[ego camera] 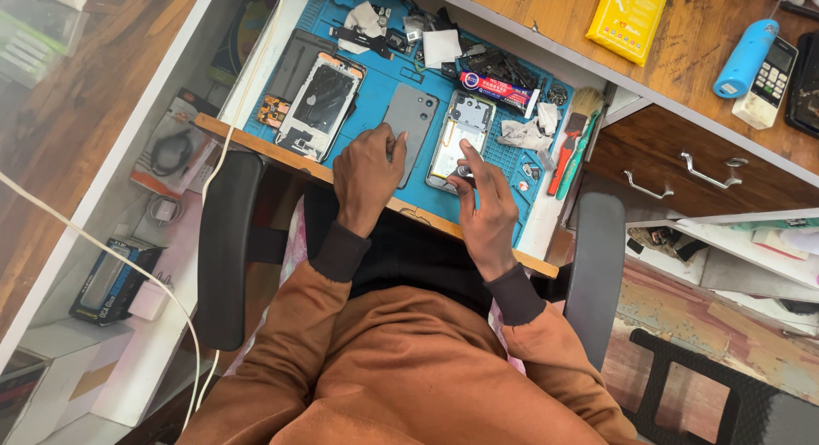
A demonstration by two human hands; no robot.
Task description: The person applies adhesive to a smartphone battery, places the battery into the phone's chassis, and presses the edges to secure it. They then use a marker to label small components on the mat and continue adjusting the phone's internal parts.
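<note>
Opened phone (461,138), back removed, lies face down on the blue mat (375,78), near the front edge of the worktop (256,140). Its lower end sits directly under the right hand's fingertips. Right hand (486,202) is pinched together on a small dark part or tool tip at the phone's bottom edge; too small to tell which. Judgement: this wants light, steady pressure and a braced wrist, since the exposed internals look delicate.

Grey back cover (411,125) lies just left of the phone, nearly parallel to it. Left hand (367,176) rests on the cover's lower left edge, fingers curled loosely against it, holding nothing else.

Further left: a second dismantled phone frame (320,104). To the right: a red tube (497,90), a brush (580,112), crumpled wipes (525,133).
</note>
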